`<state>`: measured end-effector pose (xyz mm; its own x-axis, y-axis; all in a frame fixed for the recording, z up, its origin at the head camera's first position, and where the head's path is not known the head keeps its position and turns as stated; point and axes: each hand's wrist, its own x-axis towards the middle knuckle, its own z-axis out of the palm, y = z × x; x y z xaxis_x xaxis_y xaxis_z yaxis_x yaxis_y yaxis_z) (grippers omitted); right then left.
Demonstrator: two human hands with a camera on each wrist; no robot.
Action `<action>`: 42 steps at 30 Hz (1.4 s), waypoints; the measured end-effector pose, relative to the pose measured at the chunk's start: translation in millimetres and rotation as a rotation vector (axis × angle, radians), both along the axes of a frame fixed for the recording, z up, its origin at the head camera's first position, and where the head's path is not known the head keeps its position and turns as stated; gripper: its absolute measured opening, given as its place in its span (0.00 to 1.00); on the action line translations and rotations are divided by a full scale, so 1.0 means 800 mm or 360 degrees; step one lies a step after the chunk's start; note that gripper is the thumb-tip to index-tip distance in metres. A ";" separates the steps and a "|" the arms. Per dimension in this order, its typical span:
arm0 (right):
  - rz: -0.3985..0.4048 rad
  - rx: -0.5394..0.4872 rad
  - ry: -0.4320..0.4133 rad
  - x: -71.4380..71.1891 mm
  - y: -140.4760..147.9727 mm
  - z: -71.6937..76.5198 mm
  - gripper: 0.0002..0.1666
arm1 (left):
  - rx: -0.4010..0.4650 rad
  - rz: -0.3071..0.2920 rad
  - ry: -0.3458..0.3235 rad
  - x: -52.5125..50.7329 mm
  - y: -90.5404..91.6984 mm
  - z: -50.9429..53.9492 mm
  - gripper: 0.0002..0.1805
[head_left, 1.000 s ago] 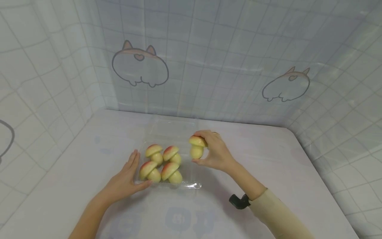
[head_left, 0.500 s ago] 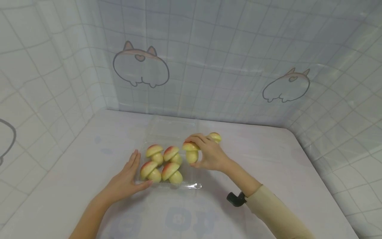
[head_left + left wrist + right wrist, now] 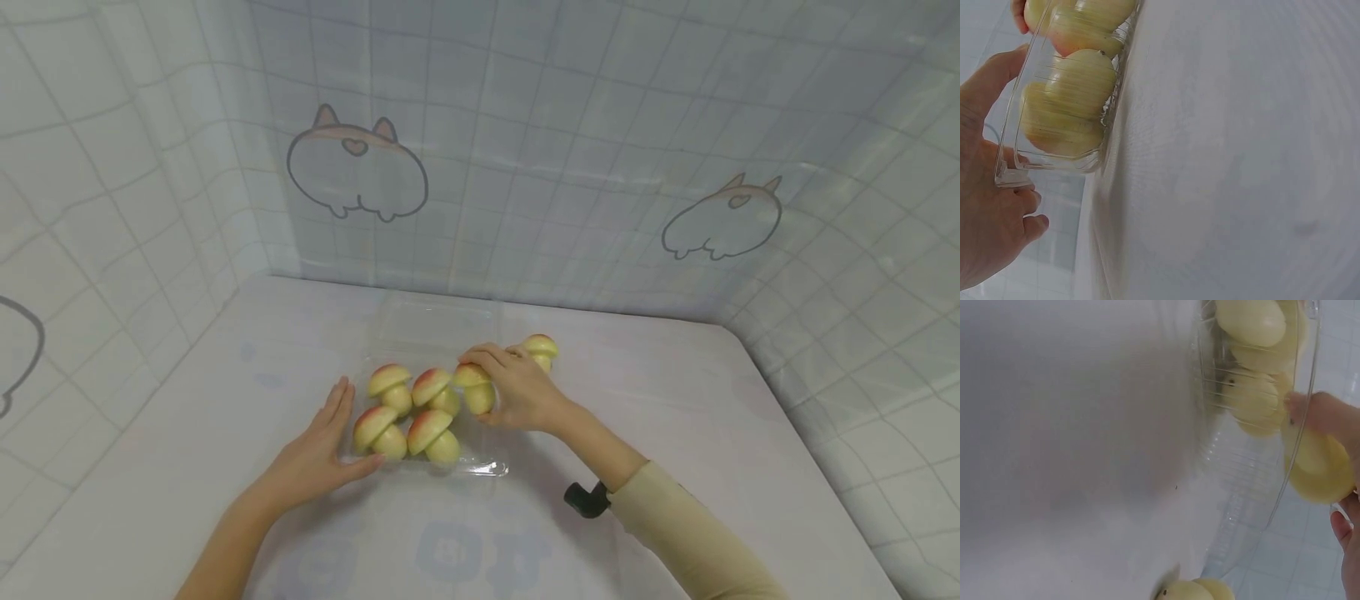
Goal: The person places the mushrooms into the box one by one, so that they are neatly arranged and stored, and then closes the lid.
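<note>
A clear plastic box [image 3: 483, 468] with its lid [image 3: 437, 323] folded back stands on the table. Several yellow, red-tinged mushroom-shaped pieces [image 3: 429, 432] lie tilted in its left and middle parts. My right hand [image 3: 525, 392] pinches another mushroom-shaped piece [image 3: 479, 396] between thumb and fingers at the back right of the box; in the right wrist view this held piece [image 3: 1317, 465] is partly behind the box wall. With fingers straight along the left side and thumb at the front edge, my left hand [image 3: 315, 454] rests against the box corner.
One more mushroom-shaped piece [image 3: 542, 350] stands on the table beyond my right hand, partly hidden by it. A dark angular object [image 3: 587, 500] shows by the right sleeve [image 3: 675, 525]. A grid-patterned sheet [image 3: 540, 167] rises behind the table.
My right hand has moved left and lower with the mushroom-shaped piece, from beside the box to inside its right part. The piece behind that hand has come into view. My left hand stays put.
</note>
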<state>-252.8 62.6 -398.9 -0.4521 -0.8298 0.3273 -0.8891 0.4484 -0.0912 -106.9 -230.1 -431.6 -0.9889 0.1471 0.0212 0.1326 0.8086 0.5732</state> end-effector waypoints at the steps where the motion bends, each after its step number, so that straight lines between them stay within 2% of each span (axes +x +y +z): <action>1: -0.0007 0.0015 -0.0001 0.000 -0.001 -0.001 0.49 | -0.0002 -0.0001 -0.0001 0.000 0.000 0.000 0.63; 20: -0.0132 0.0154 0.0007 0.002 -0.009 -0.006 0.45 | 0.0015 0.0003 -0.0005 -0.001 0.001 0.001 0.63; 30: -0.0207 0.0257 -0.0094 0.003 -0.018 -0.008 0.46 | 0.0013 -0.0002 -0.0009 0.000 0.000 0.000 0.62; 42: -0.0170 0.0271 -0.0106 0.005 -0.024 -0.015 0.44 | -0.0001 -0.0001 -0.0005 -0.001 0.000 -0.003 0.62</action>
